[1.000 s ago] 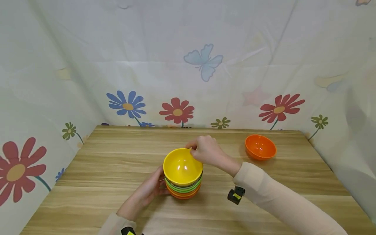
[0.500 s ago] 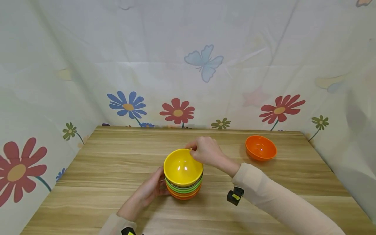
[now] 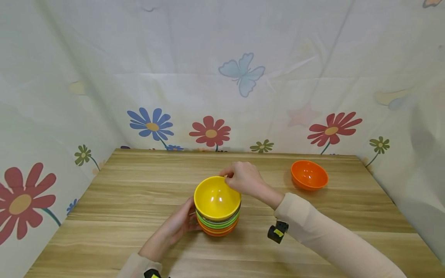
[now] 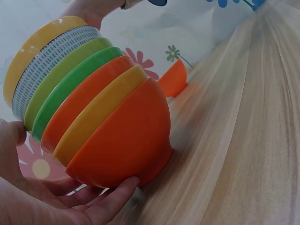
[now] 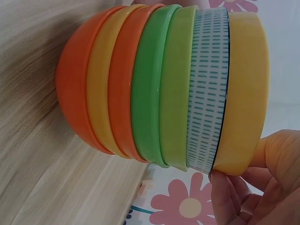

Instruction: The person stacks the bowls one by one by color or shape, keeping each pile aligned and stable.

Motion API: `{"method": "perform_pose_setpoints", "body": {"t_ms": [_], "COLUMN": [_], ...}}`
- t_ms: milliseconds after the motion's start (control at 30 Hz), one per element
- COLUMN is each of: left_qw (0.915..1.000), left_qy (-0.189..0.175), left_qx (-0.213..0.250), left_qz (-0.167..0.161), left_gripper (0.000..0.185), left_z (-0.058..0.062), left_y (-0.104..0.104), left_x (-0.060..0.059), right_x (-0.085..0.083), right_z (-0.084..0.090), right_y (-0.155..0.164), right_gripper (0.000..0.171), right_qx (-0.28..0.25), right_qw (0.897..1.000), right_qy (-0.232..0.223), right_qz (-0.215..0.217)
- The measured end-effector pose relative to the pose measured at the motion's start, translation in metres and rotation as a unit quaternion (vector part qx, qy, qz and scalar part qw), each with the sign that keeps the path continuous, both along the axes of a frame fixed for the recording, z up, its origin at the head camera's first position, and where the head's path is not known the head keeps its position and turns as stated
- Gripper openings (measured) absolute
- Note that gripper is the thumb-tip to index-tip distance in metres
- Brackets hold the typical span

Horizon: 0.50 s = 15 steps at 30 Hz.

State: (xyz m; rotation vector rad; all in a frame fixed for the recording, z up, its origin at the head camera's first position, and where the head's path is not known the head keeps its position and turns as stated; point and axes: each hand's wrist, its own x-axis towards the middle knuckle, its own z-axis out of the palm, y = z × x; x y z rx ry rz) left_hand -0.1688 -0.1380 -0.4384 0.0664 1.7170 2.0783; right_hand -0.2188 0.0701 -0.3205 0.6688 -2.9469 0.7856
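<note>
Pinching the rim of the yellow bowl atop the stack of bowls mid-table, my right hand gripped it; my left hand cupped the stack's base, fingers curled round it, an orange bowl well apart

Staged recording booth: wooden table, flower-print sheet backdrop.
</note>
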Motion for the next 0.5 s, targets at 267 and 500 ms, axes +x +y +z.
{"method": "perform_pose_setpoints", "body": {"t_ms": [267, 500], "left_qw": [1.0000, 0.9999], "left_qy": [-0.002, -0.007], "left_qx": [0.000, 0.005], "left_qz": [0.003, 0.006], "left_gripper": [0.077, 0.076], "left_z": [-0.0006, -0.0007], "left_y": [0.0003, 0.0003], "left_x": [0.0003, 0.0001], "right_x": [0.0007, 0.0006], "right_z": [0.0004, 0.0009], "right_y": [-0.0005, -0.0008], "right_gripper": [0.023, 0.024], "right_qx": [0.004, 0.011], "right_qw": [1.000, 1.000], "right_qy": [0.000, -0.010], "right_qz": [-0.001, -0.002]}}
